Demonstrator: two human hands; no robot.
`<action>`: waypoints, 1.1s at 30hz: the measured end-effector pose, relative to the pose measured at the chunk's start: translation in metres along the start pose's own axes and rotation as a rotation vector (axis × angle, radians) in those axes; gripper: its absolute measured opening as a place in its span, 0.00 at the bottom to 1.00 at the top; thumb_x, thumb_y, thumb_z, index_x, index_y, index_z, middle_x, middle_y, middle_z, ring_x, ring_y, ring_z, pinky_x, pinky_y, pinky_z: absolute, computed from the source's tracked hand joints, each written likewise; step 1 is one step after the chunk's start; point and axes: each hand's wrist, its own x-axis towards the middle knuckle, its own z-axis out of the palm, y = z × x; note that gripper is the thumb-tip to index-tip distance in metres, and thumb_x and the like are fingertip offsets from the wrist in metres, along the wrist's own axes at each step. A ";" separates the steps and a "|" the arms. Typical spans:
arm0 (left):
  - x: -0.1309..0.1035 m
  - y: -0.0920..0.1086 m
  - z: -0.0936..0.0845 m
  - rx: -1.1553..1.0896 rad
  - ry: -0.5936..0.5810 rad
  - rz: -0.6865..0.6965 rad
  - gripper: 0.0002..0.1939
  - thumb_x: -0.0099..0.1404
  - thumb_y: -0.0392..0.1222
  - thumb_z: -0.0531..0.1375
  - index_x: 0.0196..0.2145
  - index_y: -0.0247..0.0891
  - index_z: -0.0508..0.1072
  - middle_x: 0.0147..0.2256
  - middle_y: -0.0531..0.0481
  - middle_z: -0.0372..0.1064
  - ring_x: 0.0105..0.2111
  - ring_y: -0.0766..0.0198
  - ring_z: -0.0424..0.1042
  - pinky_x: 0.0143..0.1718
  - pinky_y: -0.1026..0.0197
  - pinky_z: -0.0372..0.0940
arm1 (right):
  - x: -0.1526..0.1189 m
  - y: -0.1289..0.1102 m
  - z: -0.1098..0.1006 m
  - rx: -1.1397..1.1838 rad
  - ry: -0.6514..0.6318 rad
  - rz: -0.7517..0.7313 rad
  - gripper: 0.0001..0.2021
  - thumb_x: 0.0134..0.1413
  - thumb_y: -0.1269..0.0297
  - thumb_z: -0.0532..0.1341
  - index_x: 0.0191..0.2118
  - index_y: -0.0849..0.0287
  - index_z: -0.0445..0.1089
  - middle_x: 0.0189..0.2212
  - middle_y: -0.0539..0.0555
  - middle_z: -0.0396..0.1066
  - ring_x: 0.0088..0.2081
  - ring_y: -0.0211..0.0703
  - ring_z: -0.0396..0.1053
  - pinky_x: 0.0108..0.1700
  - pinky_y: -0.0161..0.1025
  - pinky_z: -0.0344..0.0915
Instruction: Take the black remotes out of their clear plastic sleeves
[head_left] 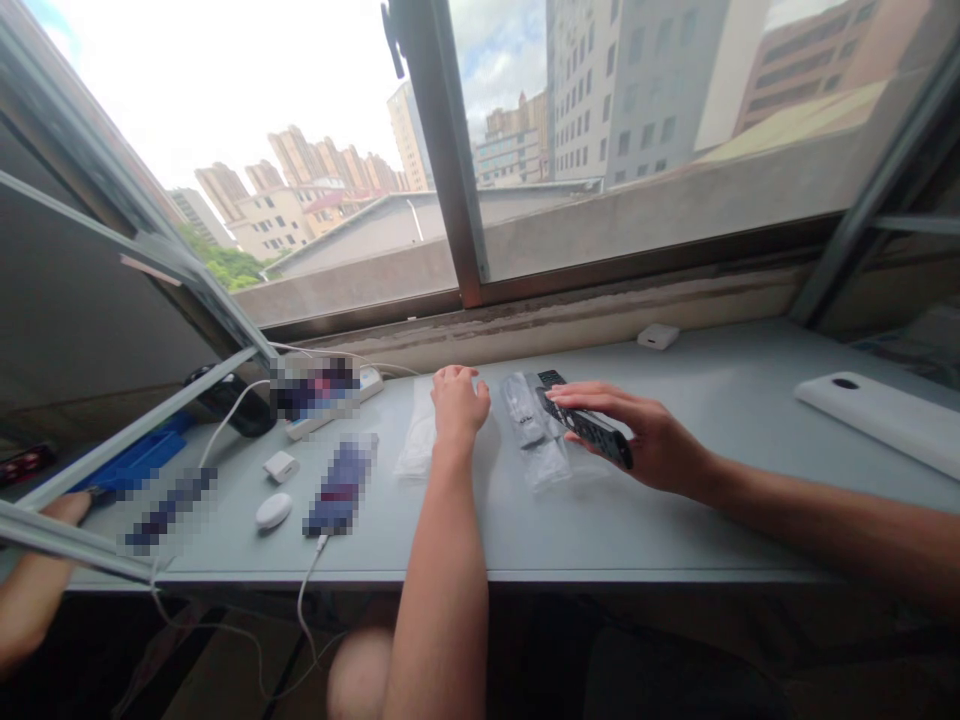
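Observation:
A black remote control [600, 435] with many buttons is held tilted in my right hand [637, 430], thumb below and fingers along its top edge. Under and behind its far end lies a clear plastic bag [529, 425] with something grey inside. My left hand [457, 400] rests at the far middle of the grey table [720, 480], over the edge of a whitish plastic bag [416, 440]. Its fingers are curled forward and their tips are hard to see; whether they hold anything is hidden.
Left of my arm are a charging phone [341, 485], a white adapter [280, 466], a white round case [274, 511] and a power strip [371, 383]. Another person's arm [34, 600] reaches in at far left. A long white device [885, 415] lies at right, a white box [658, 337] behind.

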 end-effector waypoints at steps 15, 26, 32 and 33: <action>0.001 -0.001 0.002 0.011 0.010 0.009 0.16 0.74 0.42 0.59 0.55 0.43 0.81 0.60 0.40 0.74 0.67 0.44 0.62 0.66 0.44 0.64 | -0.002 0.010 0.000 0.090 0.088 0.292 0.26 0.68 0.50 0.70 0.67 0.49 0.75 0.33 0.51 0.76 0.30 0.47 0.73 0.37 0.44 0.74; 0.000 -0.001 0.001 0.006 0.015 0.007 0.16 0.74 0.42 0.59 0.55 0.42 0.81 0.61 0.40 0.74 0.68 0.44 0.62 0.67 0.45 0.63 | 0.001 0.009 -0.003 -0.092 0.031 0.183 0.29 0.59 0.51 0.77 0.63 0.52 0.79 0.50 0.60 0.77 0.48 0.56 0.77 0.47 0.47 0.78; 0.000 0.000 0.001 0.004 0.003 0.005 0.16 0.74 0.42 0.59 0.55 0.43 0.81 0.61 0.40 0.73 0.68 0.44 0.62 0.67 0.44 0.64 | 0.006 0.010 -0.001 0.334 0.017 0.607 0.30 0.58 0.49 0.77 0.58 0.56 0.69 0.27 0.48 0.75 0.19 0.40 0.67 0.20 0.35 0.65; 0.000 0.000 0.001 0.005 0.002 0.007 0.16 0.74 0.42 0.59 0.55 0.43 0.81 0.61 0.40 0.73 0.68 0.44 0.62 0.67 0.44 0.64 | 0.007 0.009 0.000 0.432 0.021 0.650 0.27 0.61 0.49 0.75 0.56 0.56 0.69 0.28 0.49 0.76 0.19 0.39 0.67 0.19 0.34 0.64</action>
